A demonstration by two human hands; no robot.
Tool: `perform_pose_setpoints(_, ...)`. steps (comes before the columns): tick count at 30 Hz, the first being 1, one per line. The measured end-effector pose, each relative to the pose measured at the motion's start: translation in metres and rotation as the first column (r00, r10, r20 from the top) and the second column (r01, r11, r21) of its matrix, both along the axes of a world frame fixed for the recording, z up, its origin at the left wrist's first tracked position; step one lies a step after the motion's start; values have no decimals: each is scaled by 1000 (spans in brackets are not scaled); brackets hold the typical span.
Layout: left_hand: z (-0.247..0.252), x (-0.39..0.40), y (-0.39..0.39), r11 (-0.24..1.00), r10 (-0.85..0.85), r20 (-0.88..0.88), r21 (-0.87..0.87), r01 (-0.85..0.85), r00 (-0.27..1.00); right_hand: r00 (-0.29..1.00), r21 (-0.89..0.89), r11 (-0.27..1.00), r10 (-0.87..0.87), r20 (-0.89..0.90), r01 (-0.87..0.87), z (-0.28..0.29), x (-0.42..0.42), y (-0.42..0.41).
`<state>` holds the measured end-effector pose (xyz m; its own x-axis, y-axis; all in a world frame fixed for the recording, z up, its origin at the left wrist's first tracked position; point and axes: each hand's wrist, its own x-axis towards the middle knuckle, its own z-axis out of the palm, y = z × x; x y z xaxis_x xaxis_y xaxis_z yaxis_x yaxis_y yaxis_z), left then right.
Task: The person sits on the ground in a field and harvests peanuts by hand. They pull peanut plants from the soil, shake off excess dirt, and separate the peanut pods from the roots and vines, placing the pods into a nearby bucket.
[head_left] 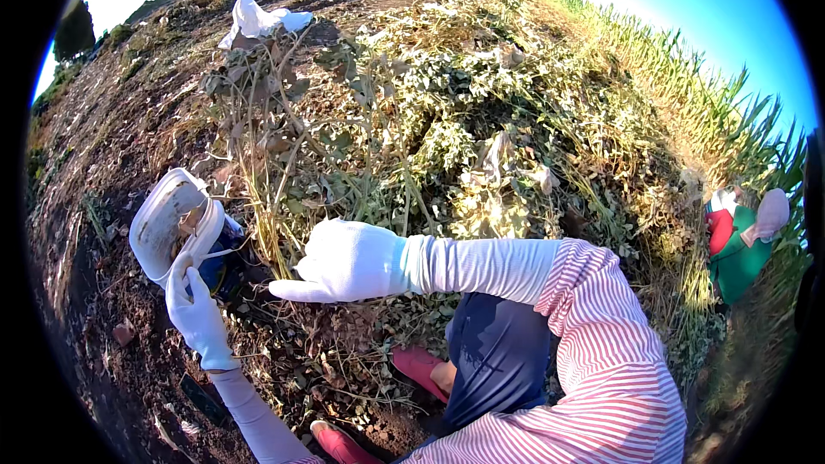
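My left hand (198,319), in a white knit glove, pinches the near rim of a white plastic tub (169,222) at the left. The tub tilts on its side, with dirt stains and dry leaf bits inside. My right hand (351,262), gloved the same way, is closed around the lower stems of an uprooted, dried leafy plant (258,161). Its withered leaves stand up away from me, and its lower end lies near the tub. A dark blue object (222,264), partly hidden, sits behind the tub's near side.
Piled cut vines (464,109) spread ahead over brown soil. A white plastic bag (261,19) lies beyond the held plant. A person in green and red (741,245) is at the far right beside tall green crops (702,84). My red shoes (419,370) rest on the soil below.
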<state>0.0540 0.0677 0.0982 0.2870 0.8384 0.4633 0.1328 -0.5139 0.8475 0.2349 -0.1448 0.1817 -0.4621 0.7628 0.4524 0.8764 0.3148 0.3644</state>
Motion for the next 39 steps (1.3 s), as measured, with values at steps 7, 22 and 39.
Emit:
perform_pose_setpoints(7, -11, -36, 22, 995, 66, -144, 88, -53, 987, 905, 269, 945, -272, 328, 187, 61, 59, -17)
perform_pose_setpoints(22, -30, 17, -40, 987, -156, -145, -64, 148, 977, 102, -62, 86, -933, 345, 994, 69, 195, -162)
perform_pose_setpoints(39, -37, 19, -93, 958, -273, -257, -159, 239, 927, -65, -393, 99, -921, -383, 914, -134, 149, -336)
